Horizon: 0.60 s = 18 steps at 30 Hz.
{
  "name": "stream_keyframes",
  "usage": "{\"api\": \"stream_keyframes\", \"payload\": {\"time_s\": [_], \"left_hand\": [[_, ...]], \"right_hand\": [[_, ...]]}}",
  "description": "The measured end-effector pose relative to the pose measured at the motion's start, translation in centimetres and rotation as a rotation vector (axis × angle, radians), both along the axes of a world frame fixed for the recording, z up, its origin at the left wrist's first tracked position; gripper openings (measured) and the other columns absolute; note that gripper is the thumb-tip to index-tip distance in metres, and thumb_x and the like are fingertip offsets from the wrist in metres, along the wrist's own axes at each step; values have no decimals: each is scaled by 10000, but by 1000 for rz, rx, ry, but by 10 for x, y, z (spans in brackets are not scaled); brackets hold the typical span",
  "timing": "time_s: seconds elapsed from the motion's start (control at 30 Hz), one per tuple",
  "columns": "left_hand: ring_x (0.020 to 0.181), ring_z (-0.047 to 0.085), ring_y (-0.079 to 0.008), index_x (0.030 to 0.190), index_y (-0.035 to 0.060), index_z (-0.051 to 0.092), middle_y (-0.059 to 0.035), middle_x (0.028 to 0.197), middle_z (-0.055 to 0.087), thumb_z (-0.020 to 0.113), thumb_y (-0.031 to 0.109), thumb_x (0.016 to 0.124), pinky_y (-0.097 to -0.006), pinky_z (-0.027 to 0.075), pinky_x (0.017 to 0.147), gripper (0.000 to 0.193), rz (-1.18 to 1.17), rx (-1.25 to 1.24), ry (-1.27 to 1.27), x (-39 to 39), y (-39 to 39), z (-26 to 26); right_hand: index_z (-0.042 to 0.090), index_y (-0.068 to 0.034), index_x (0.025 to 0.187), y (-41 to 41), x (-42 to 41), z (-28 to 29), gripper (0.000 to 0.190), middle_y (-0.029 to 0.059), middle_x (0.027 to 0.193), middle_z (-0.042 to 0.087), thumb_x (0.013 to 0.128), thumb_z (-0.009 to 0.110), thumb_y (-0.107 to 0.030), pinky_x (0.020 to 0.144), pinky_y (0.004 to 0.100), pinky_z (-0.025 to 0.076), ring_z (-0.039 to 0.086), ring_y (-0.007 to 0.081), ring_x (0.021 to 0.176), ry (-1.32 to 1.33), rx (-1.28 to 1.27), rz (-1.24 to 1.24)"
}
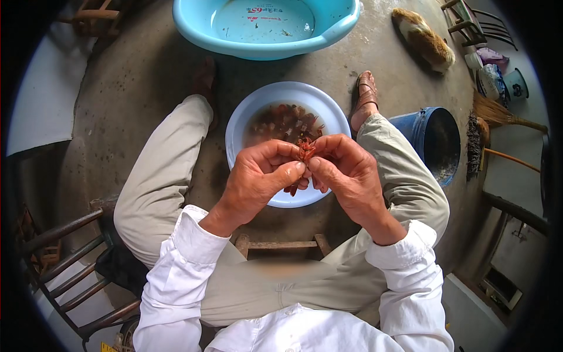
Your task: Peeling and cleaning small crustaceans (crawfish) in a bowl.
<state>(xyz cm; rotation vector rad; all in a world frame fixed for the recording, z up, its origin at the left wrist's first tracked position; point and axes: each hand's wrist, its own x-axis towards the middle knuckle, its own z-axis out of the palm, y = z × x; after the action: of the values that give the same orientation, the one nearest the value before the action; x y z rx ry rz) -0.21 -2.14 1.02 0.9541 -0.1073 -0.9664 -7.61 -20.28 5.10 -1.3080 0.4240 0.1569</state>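
Between the fingertips of both hands is a red crayfish (306,149), its legs pointing up and a darker end showing below my fingers. My left hand (264,174) pinches it from the left with thumb and forefinger. From the other side, my right hand (345,171) grips it the same way, thumbs nearly touching. Under my hands a pale blue plastic basin (237,119) stands on the floor. Murky water fills it, with many reddish-brown crayfish pieces (286,121) lying in it; my hands hide its near part.
A larger turquoise tub (264,50) with bits of debris stands ahead. A brown-and-white animal (424,42) lies at the upper right. To the right are a blue bucket (409,125) tipped on its side and a straw broom (497,110). A wooden chair (74,268) stands at left.
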Motion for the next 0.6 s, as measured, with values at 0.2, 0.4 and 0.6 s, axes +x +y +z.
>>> {"api": "stream_keyframes", "payload": {"time_s": [0.2,0.4,0.6], "left_hand": [[796,654,-93,1157,-41,647,-68,919,714,653,35,976,-252,544,700,196,-8,66,-85,-4,-3,2],[803,662,-86,1120,-46,649,-75,915,721,649,45,972,-251,554,682,174,37,140,-133,-6,-3,2],[886,698,-113,1111,-48,642,-83,977,731,648,39,971,-281,608,808,165,106,133,-169,-8,-4,-3]], "right_hand": [[618,32,1062,6,-4,-7,142,47,937,667,967,681,-51,679,266,529,658,96,813,-90,-178,-34],[592,3,968,11,-8,-20,147,76,875,627,903,724,-2,651,303,536,692,168,783,-207,-532,-54],[582,0,965,11,-5,-22,165,129,864,613,880,722,12,642,371,526,663,299,746,-357,-719,52]]}}
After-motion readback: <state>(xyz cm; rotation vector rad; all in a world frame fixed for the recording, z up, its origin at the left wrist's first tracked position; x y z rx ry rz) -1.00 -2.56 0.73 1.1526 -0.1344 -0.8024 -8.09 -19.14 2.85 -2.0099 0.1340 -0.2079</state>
